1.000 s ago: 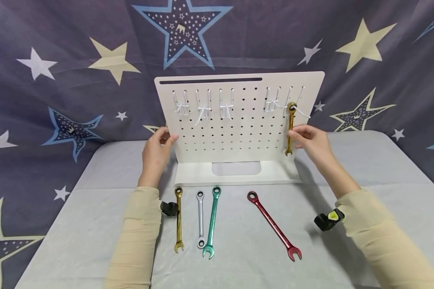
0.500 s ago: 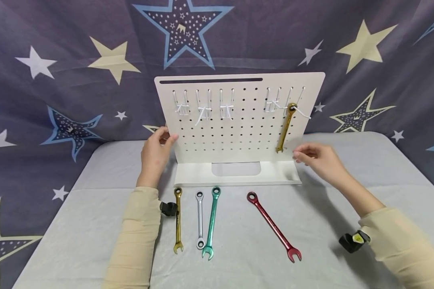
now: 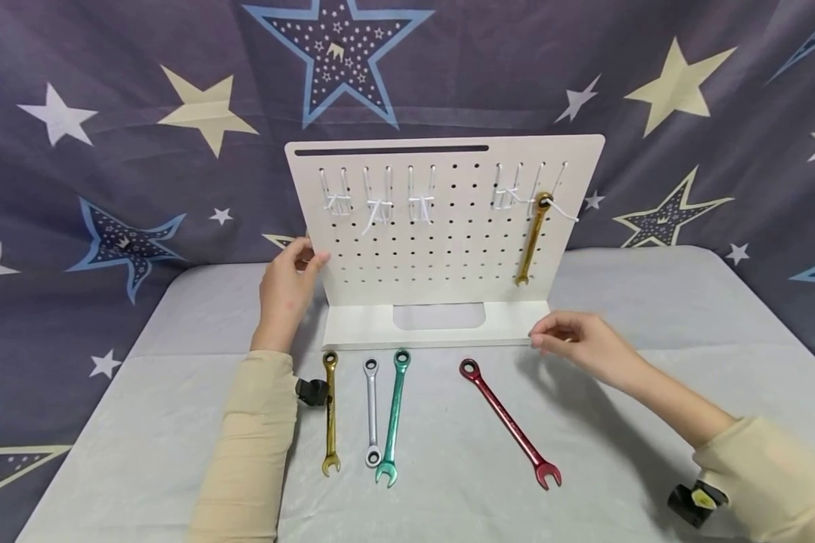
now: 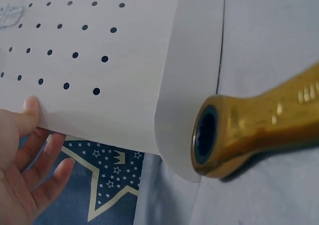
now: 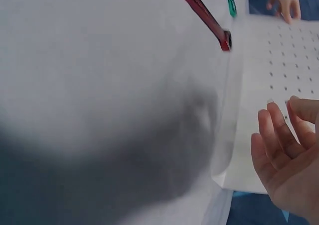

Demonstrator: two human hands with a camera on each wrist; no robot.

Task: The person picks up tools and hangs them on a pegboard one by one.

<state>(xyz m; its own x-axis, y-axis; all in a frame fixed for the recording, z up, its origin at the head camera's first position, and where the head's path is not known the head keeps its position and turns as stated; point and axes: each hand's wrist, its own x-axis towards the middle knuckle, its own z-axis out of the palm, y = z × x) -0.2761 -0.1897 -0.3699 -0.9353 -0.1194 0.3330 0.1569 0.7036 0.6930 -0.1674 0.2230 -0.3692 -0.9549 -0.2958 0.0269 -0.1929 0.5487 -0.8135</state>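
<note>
My left hand (image 3: 287, 290) holds the left edge of a white pegboard (image 3: 543, 148), thumb on its front; in the left wrist view the other fingers reach behind the edge. A gold combination wrench (image 3: 531, 243) hangs by its ring end from the rightmost hook (image 3: 565, 213), its open end tilted left. My right hand (image 3: 587, 347), fingers loosely bent and holding nothing, hovers by the base's front right corner. On the table lie another gold wrench (image 3: 330, 434), a silver double-ring wrench (image 3: 372, 411), a green wrench (image 3: 395, 415) and a red wrench (image 3: 509, 424).
Several white wire hooks (image 3: 379, 204) stick out along the upper pegboard. Its base (image 3: 360, 324) stands on a table with a pale cloth (image 3: 176, 407). A dark star-patterned curtain (image 3: 489, 68) hangs behind. The near gold wrench lies close beside the left wrist camera (image 3: 311, 391).
My right hand has let go of the gold wrench and moved down toward the base's front corner. The hanging wrench has swung left at its lower end. My left hand stays on the pegboard.
</note>
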